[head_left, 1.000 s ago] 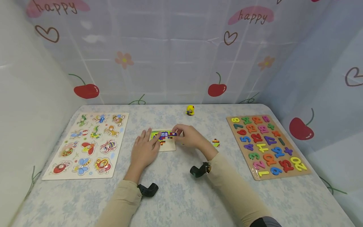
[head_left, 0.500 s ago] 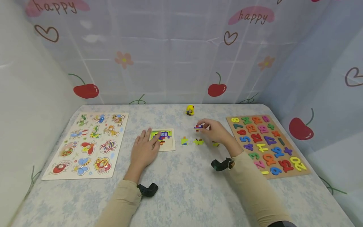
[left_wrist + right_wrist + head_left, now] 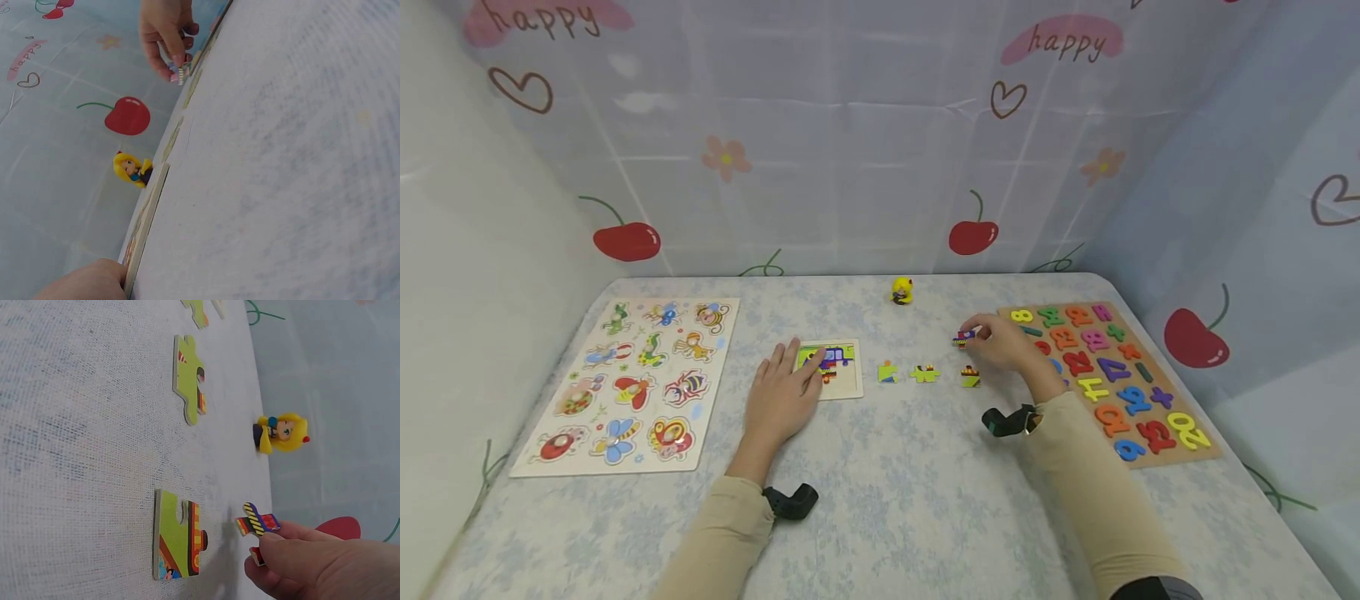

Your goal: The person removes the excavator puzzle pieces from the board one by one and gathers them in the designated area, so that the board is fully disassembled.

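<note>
My left hand [image 3: 781, 398] rests with extended fingers on the left part of a small wooden jigsaw tray [image 3: 850, 388], partly covering its purple vehicle picture. Between thumb and fingers, my right hand [image 3: 1006, 348] pinches a purple, red and striped jigsaw piece [image 3: 255, 520], held just above the table. Three loose green jigsaw pieces lie in a row right of the tray: the nearest piece [image 3: 887, 375], the middle piece [image 3: 925, 375], and the far one [image 3: 175, 537], which lies just below the pinched piece in the head view.
An insect puzzle board [image 3: 711, 400] lies at the left of the table [image 3: 880, 517]. At the right is a brown number board [image 3: 1157, 392], partly behind the right arm. A small yellow-haired figurine [image 3: 902, 291] stands near the back edge.
The right hand has lifted the purple piece away from the tray and carried it rightward, uncovering loose green pieces. The left hand has stayed on the tray.
</note>
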Demonstrator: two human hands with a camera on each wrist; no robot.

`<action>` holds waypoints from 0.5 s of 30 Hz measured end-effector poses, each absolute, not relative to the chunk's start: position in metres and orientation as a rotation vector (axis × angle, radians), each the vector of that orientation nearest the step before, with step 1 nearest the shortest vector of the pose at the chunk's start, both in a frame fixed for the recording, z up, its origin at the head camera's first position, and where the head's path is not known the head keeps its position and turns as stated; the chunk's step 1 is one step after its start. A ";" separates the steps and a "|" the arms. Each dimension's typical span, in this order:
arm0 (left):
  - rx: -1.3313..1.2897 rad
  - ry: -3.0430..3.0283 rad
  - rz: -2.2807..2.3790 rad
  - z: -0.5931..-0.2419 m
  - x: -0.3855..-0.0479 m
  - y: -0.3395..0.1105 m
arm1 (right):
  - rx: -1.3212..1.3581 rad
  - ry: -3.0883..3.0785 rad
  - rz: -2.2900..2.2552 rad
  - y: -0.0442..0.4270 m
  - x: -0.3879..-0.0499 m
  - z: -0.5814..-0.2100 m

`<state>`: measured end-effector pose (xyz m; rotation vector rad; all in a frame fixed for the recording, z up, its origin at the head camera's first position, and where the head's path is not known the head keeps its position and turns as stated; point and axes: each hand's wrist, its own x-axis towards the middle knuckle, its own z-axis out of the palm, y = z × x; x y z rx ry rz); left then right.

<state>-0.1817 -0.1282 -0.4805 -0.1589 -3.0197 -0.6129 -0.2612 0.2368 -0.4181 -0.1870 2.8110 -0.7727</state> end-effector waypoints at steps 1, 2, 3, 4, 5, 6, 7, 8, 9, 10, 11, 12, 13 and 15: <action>-0.158 -3.019 -0.615 -0.480 -0.182 -0.128 | -0.188 2.805 -0.771 0.238 -0.262 -0.419; -0.159 -3.018 -0.617 -0.480 -0.181 -0.128 | -0.187 2.802 -0.766 0.238 -0.263 -0.420; -0.160 -3.016 -0.619 -0.480 -0.181 -0.128 | -0.194 2.803 -0.758 0.239 -0.263 -0.421; -0.160 -3.014 -0.621 -0.480 -0.181 -0.128 | -0.199 2.802 -0.753 0.239 -0.264 -0.421; -0.158 -3.013 -0.620 -0.480 -0.181 -0.128 | -0.203 2.800 -0.749 0.239 -0.264 -0.421; -0.157 -3.011 -0.620 -0.480 -0.181 -0.128 | -0.199 2.801 -0.739 0.238 -0.265 -0.421; -0.157 -3.010 -0.618 -0.480 -0.181 -0.128 | -0.195 2.805 -0.724 0.238 -0.265 -0.421; -0.156 -3.010 -0.619 -0.480 -0.181 -0.128 | -0.188 2.808 -0.707 0.237 -0.265 -0.421; -0.154 -3.011 -0.618 -0.480 -0.181 -0.128 | -0.182 2.810 -0.693 0.236 -0.265 -0.421; -0.150 -3.013 -0.616 -0.480 -0.181 -0.128 | -0.170 2.812 -0.677 0.235 -0.265 -0.421; -0.149 -3.015 -0.613 -0.481 -0.181 -0.128 | -0.159 2.816 -0.659 0.235 -0.264 -0.420; -0.148 -3.016 -0.612 -0.481 -0.181 -0.128 | -0.142 2.819 -0.642 0.234 -0.264 -0.420; -0.146 -3.016 -0.612 -0.481 -0.181 -0.128 | -0.132 2.821 -0.630 0.233 -0.264 -0.420; -0.146 -3.017 -0.609 -0.482 -0.182 -0.128 | -0.114 2.825 -0.609 0.232 -0.264 -0.421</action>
